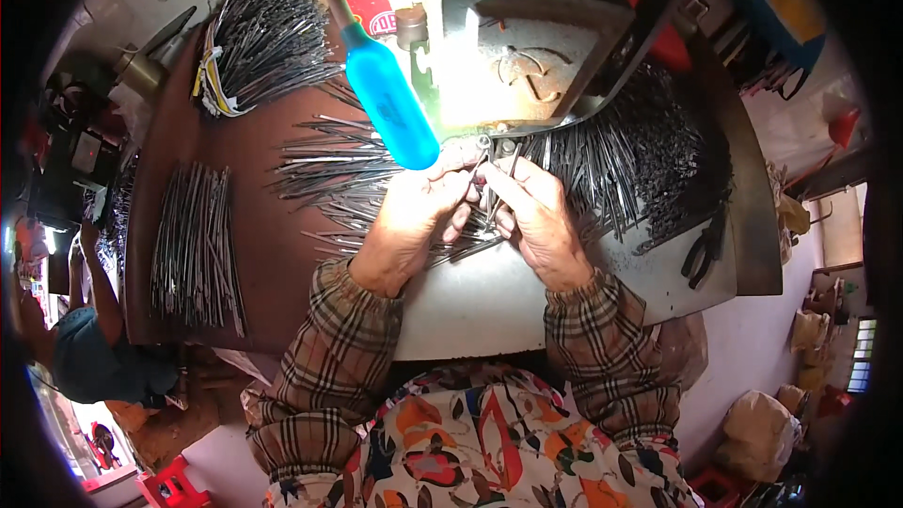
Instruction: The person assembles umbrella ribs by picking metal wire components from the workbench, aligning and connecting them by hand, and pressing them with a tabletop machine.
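Both hands meet in the middle, right under the working head of a machine (pixel 527 47). My left hand (pixel 414 212) is closed, its thumb and fingertips pinching the end of a thin dark metal rod (pixel 490 190). Close beside it, my right hand (pixel 538 226) is closed too, with thumb and forefinger on a rod near the same spot. Glare and the fingers hide the exact tips. Loose thin rods (pixel 334 169) lie fanned out left of my left hand. A dense heap of dark rods (pixel 611 160) spreads to the right of my right hand.
A blue lamp (pixel 390 103) hangs close above my left hand. On the brown tabletop (pixel 259 254) lie a tied rod bundle (pixel 263 42) and a flat rod pile (pixel 195 245). Black-handled pliers (pixel 704 249) rest at the right. Another person (pixel 94 348) works at far left.
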A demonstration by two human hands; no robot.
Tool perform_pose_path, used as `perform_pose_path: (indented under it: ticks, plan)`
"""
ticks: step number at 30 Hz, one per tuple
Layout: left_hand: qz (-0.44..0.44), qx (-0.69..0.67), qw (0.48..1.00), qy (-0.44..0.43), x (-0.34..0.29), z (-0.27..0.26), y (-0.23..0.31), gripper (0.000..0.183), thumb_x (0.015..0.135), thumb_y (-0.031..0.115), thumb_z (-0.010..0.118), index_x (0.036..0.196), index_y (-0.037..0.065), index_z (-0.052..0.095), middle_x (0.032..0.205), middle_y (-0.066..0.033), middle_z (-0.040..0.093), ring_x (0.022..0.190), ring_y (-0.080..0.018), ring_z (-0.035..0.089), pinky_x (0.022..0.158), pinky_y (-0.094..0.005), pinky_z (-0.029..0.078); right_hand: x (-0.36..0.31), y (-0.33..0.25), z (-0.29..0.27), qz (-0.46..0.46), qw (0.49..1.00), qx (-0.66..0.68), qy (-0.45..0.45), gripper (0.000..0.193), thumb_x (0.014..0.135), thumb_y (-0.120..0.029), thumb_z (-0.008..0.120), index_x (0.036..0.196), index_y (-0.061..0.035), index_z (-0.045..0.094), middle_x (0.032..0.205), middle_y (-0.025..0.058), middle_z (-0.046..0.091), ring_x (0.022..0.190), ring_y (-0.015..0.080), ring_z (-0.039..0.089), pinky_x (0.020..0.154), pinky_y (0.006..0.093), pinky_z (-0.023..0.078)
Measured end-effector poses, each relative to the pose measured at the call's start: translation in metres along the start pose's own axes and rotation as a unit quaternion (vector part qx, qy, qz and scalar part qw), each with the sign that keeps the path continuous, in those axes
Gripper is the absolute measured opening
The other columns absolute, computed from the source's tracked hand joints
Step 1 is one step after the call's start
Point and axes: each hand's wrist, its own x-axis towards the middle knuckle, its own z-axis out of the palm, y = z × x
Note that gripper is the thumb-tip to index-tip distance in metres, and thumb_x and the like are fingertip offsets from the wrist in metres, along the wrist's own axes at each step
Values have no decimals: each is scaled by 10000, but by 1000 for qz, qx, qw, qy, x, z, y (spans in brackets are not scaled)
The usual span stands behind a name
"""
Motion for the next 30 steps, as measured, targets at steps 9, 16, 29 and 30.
perform_pose_path:
  ticks: [9,16,29,30]
  plan:
    - [-13,10,1000,22,-2,7,3,371,959,125,576,1299,-14,525,888,7,571,647,-36,461,503,-161,360,0,0,-1,-8,1000,14,0,134,952,-140,611,1006,-18,627,810,-4,611,555,14,438,488,158,345]
    - [-12,-5,1000,13,-3,3,-2,368,967,131,571,1305,-7,528,882,18,559,646,-27,436,507,-157,335,3,4,0,-9,1000,-3,-6,142,948,-152,617,999,-21,631,789,-15,600,559,10,442,484,158,346]
    - [57,0,997,54,9,14,-7,371,976,142,569,1301,-34,539,845,13,560,625,-23,432,493,-172,312,17,-3,-4,-22,999,8,-31,138,952,-147,607,997,-19,634,776,-45,569,576,-3,415,497,149,316]
    - [58,4,996,62,9,15,-7,372,974,140,570,1302,-33,539,845,13,560,625,-22,436,490,-174,312,18,-3,-5,-14,999,19,-38,134,951,-146,606,994,-21,633,770,-49,564,569,-4,409,491,152,313]
